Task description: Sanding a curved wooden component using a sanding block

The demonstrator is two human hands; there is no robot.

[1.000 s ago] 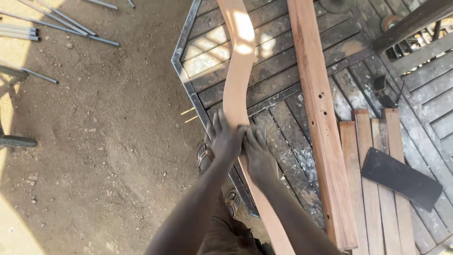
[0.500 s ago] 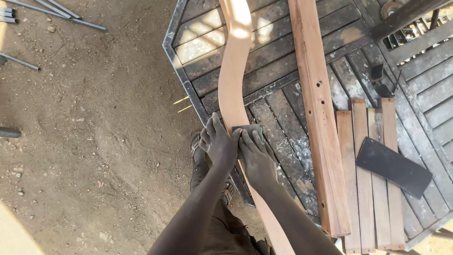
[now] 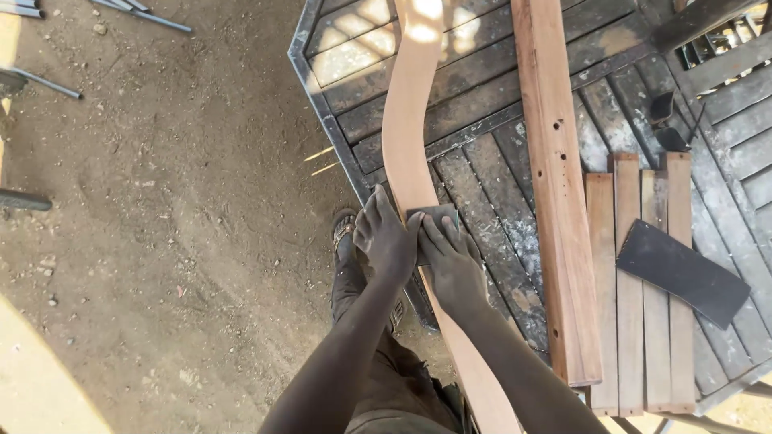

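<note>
Both hands lie side by side on one curved wooden piece (image 3: 412,153), which is long and bends like a shallow wave; it runs from the top edge of the picture down to the bottom edge, and it rests on the dark slatted tabletop (image 3: 482,173) near the left rim of it. The left hand (image 3: 384,239) is laid flat, fingers spread and pointing up the wood, pressing on the left side of the piece; it grips nothing that I can see. The right hand (image 3: 452,261) presses also downward, its fingers lying on one dark sheet of sandpaper (image 3: 438,215) which sits on the curved piece; the fingers are stretched out and not curled around it. The two hands touch each other at the thumbs.

Just to the right lies one straight wooden beam (image 3: 559,193), reddish, with some small holes in its face; it is parallel to the curved piece and apart from it. Further right are four short wooden slats (image 3: 635,321), side by side and touching; on them lies one second dark sheet (image 3: 682,272), tilted. One foot in a sandal (image 3: 346,233) stands on the sandy ground (image 3: 161,241) just beside the tabletop; some thin metal rods (image 3: 145,14) lie at the top left, three or four, I cannot count them exactly.
</note>
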